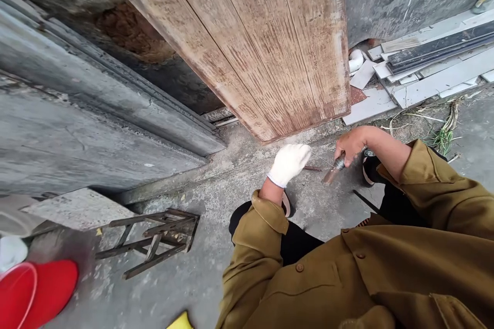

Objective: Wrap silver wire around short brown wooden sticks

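My left hand point(290, 164), in a white knit glove, is closed on one end of a thin wire point(322, 159). The wire runs taut to a short brown wooden stick point(330, 175) with grey wire wound round its upper part. Bare, my right hand point(350, 146) grips that stick by its wound part, palm down. Both hands are above the concrete floor, just in front of the lower edge of a worn wooden panel point(266, 56). A thin brown rod point(312, 168) lies on the ground between them.
A small wooden stool point(154, 239) lies on its side at the left, near a red plastic item point(57, 288). Grey boards point(96, 128) lean at the upper left. Tile strips point(432, 74) are stacked along the right wall. A dark bar point(366, 200) is between my feet.
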Demonstrator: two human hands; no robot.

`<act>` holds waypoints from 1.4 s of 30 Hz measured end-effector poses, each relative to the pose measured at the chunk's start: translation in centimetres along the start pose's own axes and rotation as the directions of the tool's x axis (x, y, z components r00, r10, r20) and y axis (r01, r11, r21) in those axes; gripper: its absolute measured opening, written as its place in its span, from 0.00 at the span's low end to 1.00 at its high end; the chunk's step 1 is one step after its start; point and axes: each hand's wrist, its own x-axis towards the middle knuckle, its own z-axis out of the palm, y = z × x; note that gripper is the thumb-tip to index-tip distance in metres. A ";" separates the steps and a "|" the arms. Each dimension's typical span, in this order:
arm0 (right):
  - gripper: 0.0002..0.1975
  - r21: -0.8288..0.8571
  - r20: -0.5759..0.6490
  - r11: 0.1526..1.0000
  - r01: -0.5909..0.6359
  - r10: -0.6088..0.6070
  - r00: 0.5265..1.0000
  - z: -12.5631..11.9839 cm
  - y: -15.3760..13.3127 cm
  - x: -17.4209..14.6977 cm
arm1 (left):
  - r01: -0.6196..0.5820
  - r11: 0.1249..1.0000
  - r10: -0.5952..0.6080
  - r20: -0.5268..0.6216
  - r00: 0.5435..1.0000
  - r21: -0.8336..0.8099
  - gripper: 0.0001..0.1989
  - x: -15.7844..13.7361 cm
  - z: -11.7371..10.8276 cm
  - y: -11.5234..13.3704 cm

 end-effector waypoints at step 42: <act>0.20 0.610 -0.615 0.675 0.414 0.075 0.785 -1.5 -0.1 -2.9 | 0.123 0.097 -0.175 0.105 0.979 -0.988 0.22 2.2 3.8 2.6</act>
